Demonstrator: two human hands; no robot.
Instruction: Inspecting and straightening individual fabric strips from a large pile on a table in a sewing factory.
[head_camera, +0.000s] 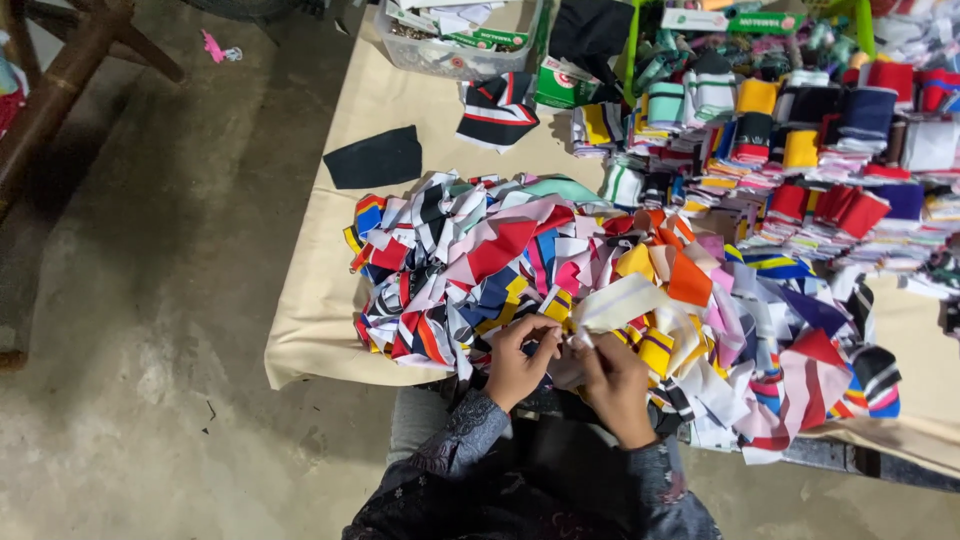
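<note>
Head view: both hands meet at about six o'clock in the frame, at the near edge of the heap of fabric strips (600, 290). The left hand (520, 360) and the right hand (612, 385) are drawn close together, fingertips pinched on a pale cream strip (622, 300) whose free end lifts away toward one o'clock. Both hands are closed on that strip; how firmly, I cannot tell.

Judging from this, the step in hand is separating or straightening one strip out of the tangle. Doing it well likely calls for a light pinch near the strip's end, with the hands kept close so the knit does not stretch, and a pull along its length rather than across the pile, so neighbouring pieces are not dragged along.

The strips look like soft ribbed knit, flat and narrow, many striped in red, navy, white, yellow and orange, lying crumpled and overlapping. At two o'clock, sorted stacks of folded bands (800, 150) sit neater, in blocks of colour. A dark fabric piece (373, 158) lies flat at ten o'clock, apart from the heap. All rest on a tan cloth-covered table (320, 320); at twelve o'clock stands a clear plastic bin (450, 50).
</note>
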